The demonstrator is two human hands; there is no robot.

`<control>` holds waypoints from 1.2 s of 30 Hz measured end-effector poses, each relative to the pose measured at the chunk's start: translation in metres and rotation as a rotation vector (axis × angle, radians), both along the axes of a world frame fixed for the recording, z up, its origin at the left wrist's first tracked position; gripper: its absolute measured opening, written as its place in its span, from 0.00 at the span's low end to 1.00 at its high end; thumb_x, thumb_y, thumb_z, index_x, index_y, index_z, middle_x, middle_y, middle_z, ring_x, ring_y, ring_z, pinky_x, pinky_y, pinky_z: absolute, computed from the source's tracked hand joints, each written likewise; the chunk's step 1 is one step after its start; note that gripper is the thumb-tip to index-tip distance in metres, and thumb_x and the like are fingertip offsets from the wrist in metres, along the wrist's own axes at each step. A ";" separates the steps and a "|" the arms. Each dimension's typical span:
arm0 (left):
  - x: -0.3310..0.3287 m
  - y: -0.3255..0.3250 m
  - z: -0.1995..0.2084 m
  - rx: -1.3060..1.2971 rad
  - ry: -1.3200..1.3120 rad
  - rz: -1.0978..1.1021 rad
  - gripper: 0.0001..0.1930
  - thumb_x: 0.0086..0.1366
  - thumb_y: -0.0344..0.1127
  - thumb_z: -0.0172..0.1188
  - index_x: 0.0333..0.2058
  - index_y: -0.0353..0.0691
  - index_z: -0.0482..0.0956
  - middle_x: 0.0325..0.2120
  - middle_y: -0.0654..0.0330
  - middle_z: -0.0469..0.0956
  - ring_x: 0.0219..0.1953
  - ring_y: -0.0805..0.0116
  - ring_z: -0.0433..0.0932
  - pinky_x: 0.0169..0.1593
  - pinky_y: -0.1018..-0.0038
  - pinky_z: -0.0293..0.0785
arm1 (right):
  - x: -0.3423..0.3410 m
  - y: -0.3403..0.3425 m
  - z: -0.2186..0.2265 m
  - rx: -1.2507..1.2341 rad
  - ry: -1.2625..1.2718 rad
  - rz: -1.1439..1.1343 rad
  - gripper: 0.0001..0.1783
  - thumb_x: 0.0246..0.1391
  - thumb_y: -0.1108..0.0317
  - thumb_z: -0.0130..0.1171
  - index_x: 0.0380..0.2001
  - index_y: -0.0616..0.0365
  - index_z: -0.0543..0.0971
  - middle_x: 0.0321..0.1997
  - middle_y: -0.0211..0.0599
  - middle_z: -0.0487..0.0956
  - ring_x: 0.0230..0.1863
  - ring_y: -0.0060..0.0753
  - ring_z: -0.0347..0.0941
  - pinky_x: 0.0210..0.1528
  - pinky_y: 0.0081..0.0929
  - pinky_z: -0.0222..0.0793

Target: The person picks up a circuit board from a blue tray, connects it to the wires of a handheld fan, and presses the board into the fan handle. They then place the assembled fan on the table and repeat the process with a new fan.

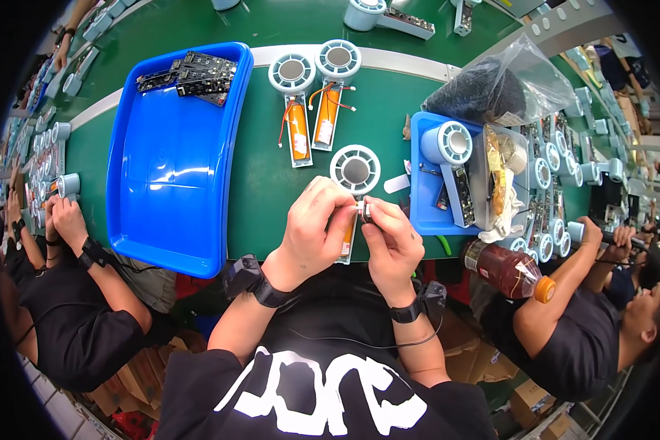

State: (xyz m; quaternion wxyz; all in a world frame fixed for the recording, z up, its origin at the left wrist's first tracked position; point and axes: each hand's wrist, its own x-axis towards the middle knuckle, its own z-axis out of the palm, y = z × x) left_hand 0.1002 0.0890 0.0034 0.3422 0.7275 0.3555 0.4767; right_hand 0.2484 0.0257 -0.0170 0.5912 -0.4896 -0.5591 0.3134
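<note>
Both my hands meet over the near end of a light blue handheld fan [356, 170], whose round head lies just beyond my fingers. My left hand [312, 231] is closed in a pinch on a small white connector. Facing it, my right hand [391, 246] pinches a small dark part with a white piece on it; fingers hide most of that part. Beneath the hands the fan's handle shows only in slivers. Farther off lie two more fans, a left one [299, 132] and a right one [328, 121], each with an orange battery and loose wires in its open handle.
At left stands a blue tray [165, 183] with black circuit boards [205, 77] at its far end. A smaller blue bin [422, 209] at right holds fan parts. Near it are a bag of black material [484, 88] and a bottle [502, 270]. Co-workers sit on both sides.
</note>
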 end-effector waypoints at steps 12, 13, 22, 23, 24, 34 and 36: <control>-0.015 0.006 0.009 -0.003 0.031 -0.040 0.09 0.57 0.21 0.70 0.36 0.34 0.82 0.34 0.55 0.81 0.32 0.62 0.83 0.34 0.72 0.80 | -0.002 0.002 0.006 0.003 0.022 -0.028 0.16 0.56 0.83 0.66 0.48 0.66 0.83 0.49 0.50 0.84 0.46 0.42 0.82 0.48 0.29 0.78; -0.016 0.006 0.011 -0.002 0.031 -0.038 0.09 0.57 0.21 0.70 0.36 0.34 0.82 0.34 0.55 0.81 0.32 0.62 0.83 0.34 0.72 0.80 | -0.001 0.003 0.007 0.004 0.022 -0.026 0.16 0.56 0.83 0.66 0.48 0.66 0.83 0.49 0.50 0.84 0.46 0.42 0.82 0.48 0.29 0.78; -0.023 0.012 0.023 -0.041 0.047 -0.137 0.14 0.50 0.22 0.74 0.38 0.36 0.85 0.33 0.56 0.84 0.34 0.63 0.85 0.36 0.74 0.82 | 0.011 0.006 0.018 0.030 -0.091 0.094 0.18 0.51 0.85 0.66 0.47 0.66 0.84 0.46 0.48 0.85 0.44 0.43 0.82 0.46 0.30 0.78; -0.024 0.012 0.023 -0.046 0.059 -0.153 0.15 0.49 0.22 0.74 0.38 0.36 0.86 0.34 0.56 0.85 0.34 0.63 0.85 0.36 0.74 0.83 | 0.011 0.006 0.018 0.032 -0.090 0.102 0.18 0.50 0.86 0.66 0.47 0.66 0.84 0.46 0.48 0.85 0.44 0.43 0.82 0.46 0.31 0.78; -0.025 0.012 0.022 -0.052 0.071 -0.169 0.15 0.49 0.23 0.74 0.38 0.37 0.86 0.34 0.56 0.85 0.34 0.63 0.86 0.36 0.74 0.83 | 0.011 0.006 0.018 0.033 -0.089 0.110 0.18 0.50 0.86 0.65 0.46 0.66 0.85 0.46 0.48 0.85 0.44 0.44 0.82 0.46 0.31 0.78; -0.029 0.020 0.032 -0.132 0.156 -0.229 0.10 0.48 0.23 0.75 0.31 0.36 0.87 0.31 0.57 0.85 0.30 0.64 0.86 0.33 0.75 0.82 | 0.020 0.008 0.024 -0.036 -0.068 0.192 0.18 0.49 0.87 0.64 0.45 0.66 0.85 0.44 0.47 0.86 0.42 0.44 0.82 0.45 0.31 0.78; -0.028 0.022 0.033 -0.135 0.179 -0.259 0.09 0.48 0.24 0.75 0.29 0.36 0.87 0.30 0.57 0.85 0.30 0.63 0.86 0.32 0.75 0.81 | 0.023 0.009 0.024 -0.043 -0.056 0.219 0.18 0.49 0.87 0.64 0.45 0.66 0.85 0.44 0.47 0.86 0.42 0.43 0.82 0.45 0.31 0.78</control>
